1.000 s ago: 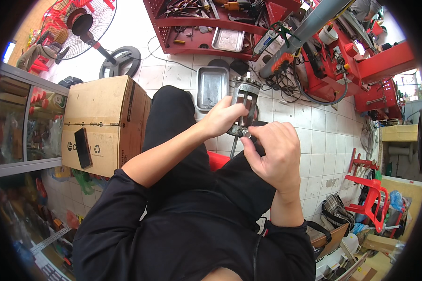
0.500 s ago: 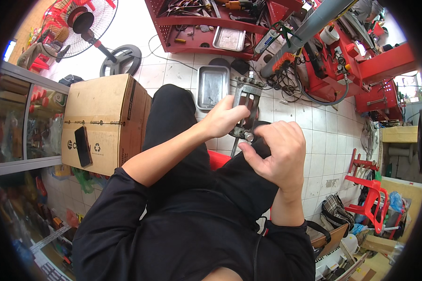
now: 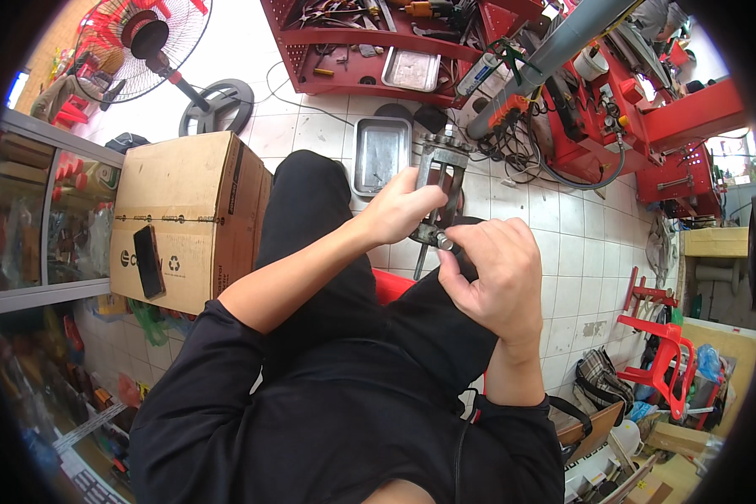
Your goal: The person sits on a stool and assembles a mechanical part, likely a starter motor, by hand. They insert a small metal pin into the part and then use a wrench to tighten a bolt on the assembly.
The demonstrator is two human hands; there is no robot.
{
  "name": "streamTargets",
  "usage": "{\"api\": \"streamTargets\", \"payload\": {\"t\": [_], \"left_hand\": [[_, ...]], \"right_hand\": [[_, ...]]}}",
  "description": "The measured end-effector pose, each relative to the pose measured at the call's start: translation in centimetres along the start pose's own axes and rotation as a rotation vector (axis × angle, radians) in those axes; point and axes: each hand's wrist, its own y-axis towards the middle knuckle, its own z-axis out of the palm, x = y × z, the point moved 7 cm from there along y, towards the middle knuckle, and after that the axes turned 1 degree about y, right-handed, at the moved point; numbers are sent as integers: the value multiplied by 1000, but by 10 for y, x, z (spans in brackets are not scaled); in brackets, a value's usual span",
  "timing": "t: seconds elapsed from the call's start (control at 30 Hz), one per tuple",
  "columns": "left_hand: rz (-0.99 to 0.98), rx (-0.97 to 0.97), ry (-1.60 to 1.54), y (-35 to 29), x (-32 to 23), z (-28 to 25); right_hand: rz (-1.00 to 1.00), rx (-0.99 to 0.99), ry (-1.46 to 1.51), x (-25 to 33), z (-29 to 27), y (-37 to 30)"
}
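My left hand (image 3: 399, 208) is closed round the side of a grey metal frame (image 3: 442, 178) with long parallel bars, which I hold over my right thigh. Its far end is a notched crosspiece with a bolt pointing away from me. At the near end a shiny bolt (image 3: 443, 241) sticks out towards me, and a thin rod (image 3: 421, 264) extends below it. My right hand (image 3: 501, 273) has its thumb and forefinger at this bolt's tip, fingers curled. The palm side of my left grip is hidden.
A metal tray (image 3: 383, 191) lies on the tiled floor ahead. To the left stand a cardboard box (image 3: 181, 181) with a phone (image 3: 149, 262) on it and a fan (image 3: 179, 82). A red tool cart (image 3: 353, 39) is ahead; a red plastic stool (image 3: 668, 357) is at right.
My right thumb has moved up towards the forefinger, closing in on the near bolt. The metal frame has barely shifted, and my left hand keeps its hold.
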Motion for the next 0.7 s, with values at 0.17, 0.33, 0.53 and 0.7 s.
{"api": "streamTargets", "payload": {"t": [0.17, 0.33, 0.53, 0.7], "left_hand": [[0, -4, 13, 2, 9, -3], [25, 10, -23, 3, 2, 2], [-9, 9, -38, 3, 12, -1], [12, -10, -14, 3, 8, 0]], "right_hand": [[-9, 18, 1, 0, -5, 0], [-16, -14, 10, 0, 0, -2], [30, -64, 60, 5, -9, 6], [-26, 60, -97, -2, 1, -6]]}}
